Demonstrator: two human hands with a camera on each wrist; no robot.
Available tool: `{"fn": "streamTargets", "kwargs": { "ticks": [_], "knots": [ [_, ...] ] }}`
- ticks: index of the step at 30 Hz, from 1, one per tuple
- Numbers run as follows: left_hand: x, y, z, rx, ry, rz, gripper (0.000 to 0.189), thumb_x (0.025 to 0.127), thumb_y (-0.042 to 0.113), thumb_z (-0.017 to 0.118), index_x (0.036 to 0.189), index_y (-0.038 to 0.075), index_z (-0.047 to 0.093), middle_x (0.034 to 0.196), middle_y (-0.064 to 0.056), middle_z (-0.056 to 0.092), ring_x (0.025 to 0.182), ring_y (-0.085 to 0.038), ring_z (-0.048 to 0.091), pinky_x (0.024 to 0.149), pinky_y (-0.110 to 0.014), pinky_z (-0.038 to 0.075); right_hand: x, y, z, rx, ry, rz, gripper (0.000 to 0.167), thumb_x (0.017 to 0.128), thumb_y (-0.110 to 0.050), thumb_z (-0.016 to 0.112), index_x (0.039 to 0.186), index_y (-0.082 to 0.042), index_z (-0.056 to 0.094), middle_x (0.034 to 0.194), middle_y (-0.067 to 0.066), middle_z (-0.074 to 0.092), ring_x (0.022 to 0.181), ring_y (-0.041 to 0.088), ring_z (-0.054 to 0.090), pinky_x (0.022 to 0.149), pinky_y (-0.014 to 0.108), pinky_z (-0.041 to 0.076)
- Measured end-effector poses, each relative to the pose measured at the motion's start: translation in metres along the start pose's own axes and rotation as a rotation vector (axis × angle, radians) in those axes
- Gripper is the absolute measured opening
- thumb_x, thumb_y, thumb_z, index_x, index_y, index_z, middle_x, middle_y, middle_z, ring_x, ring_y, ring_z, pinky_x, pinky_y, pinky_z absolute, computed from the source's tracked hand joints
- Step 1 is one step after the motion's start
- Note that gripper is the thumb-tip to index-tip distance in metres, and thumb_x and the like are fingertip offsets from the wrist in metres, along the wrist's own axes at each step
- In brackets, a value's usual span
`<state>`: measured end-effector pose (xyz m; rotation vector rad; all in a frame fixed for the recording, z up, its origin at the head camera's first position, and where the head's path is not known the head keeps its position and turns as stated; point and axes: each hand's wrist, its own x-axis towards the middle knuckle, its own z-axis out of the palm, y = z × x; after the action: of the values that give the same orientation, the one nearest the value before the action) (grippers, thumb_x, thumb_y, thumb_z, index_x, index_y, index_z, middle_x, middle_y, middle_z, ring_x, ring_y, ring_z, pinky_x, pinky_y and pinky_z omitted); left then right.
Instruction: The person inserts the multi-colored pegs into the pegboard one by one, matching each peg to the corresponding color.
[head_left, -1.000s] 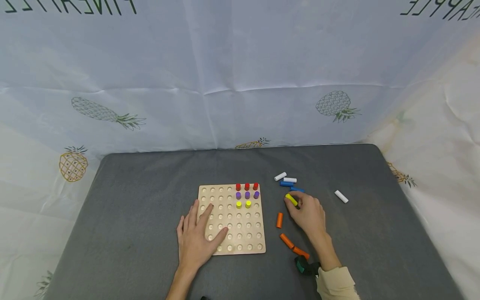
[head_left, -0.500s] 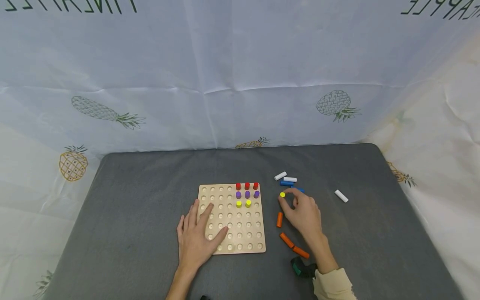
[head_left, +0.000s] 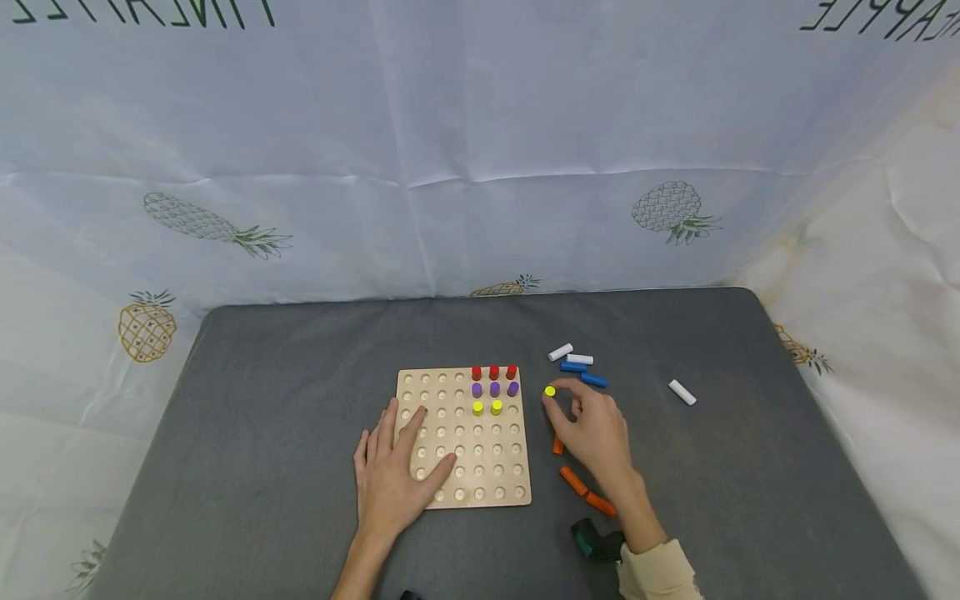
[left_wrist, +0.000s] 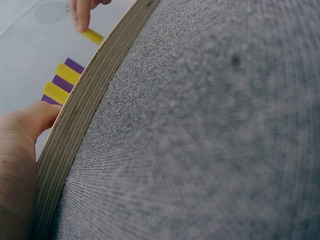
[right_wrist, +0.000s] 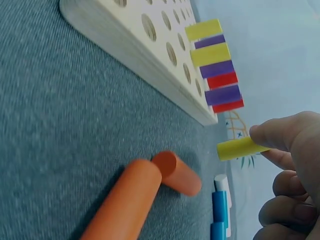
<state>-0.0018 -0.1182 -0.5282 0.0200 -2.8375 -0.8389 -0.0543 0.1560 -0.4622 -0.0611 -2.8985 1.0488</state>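
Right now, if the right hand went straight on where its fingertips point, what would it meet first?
Likely the board, at its right edge or rightmost purple peg; the height of the right hand is unclear.

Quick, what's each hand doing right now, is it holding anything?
Left hand: open, fingers spread on the wooden board, gripping nothing.
Right hand: closed on a yellow peg, pinched between thumb and finger, beside the board.
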Motion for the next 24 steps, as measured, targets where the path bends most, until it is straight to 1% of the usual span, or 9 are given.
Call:
{"fn": "streamTargets", "kwargs": {
  "ticks": [8,13,18,24],
  "knots": [
    [0.000,-0.001,0.000,-0.001,-0.001,-0.003,0.083,0.076,0.056,0.080,0.148,0.022,0.055,0.167,-0.017,0.032,0.150,-0.044,0.035,0.120,-0.067,0.017,-0.002,-0.009,0.007,0.020,-0.003,-0.035,0.021,0.091,-0.025,0.077,0.110,-0.015,0.076,0.053,-0.006,0.029,0.040,0.006,0.025,0.042,0.020,0.017],
    [0.000,-0.001,0.000,0.001,0.003,-0.002,0.083,0.076,0.056,0.080,0.148,0.022,0.056,0.167,-0.017,0.032,0.150,-0.044,0.036,0.120,-0.067,0.017,-0.003,-0.014,0.012,0.042,-0.026,-0.040,0.022,0.091,-0.025,0.078,0.111,-0.015,0.077,0.054,-0.006,0.031,0.042,0.007,0.027,0.043,0.020,0.018],
    [0.000,0.000,0.000,0.000,0.006,0.000,0.083,0.076,0.056,0.080,0.148,0.023,0.056,0.167,-0.017,0.032,0.150,-0.044,0.036,0.120,-0.067,0.017,-0.005,-0.019,0.016,0.062,-0.058,-0.053,0.025,0.091,-0.024,0.078,0.114,-0.015,0.077,0.052,-0.007,0.030,0.042,0.007,0.024,0.044,0.019,0.016],
    [0.000,0.000,-0.001,0.000,0.010,0.006,0.083,0.076,0.056,0.080,0.148,0.022,0.056,0.166,-0.017,0.033,0.149,-0.043,0.036,0.120,-0.067,0.017,-0.007,-0.021,0.021,0.063,-0.060,-0.084,0.025,0.091,-0.024,0.078,0.114,-0.014,0.077,0.051,-0.008,0.030,0.042,0.005,0.023,0.044,0.018,0.016]
  ]
}}
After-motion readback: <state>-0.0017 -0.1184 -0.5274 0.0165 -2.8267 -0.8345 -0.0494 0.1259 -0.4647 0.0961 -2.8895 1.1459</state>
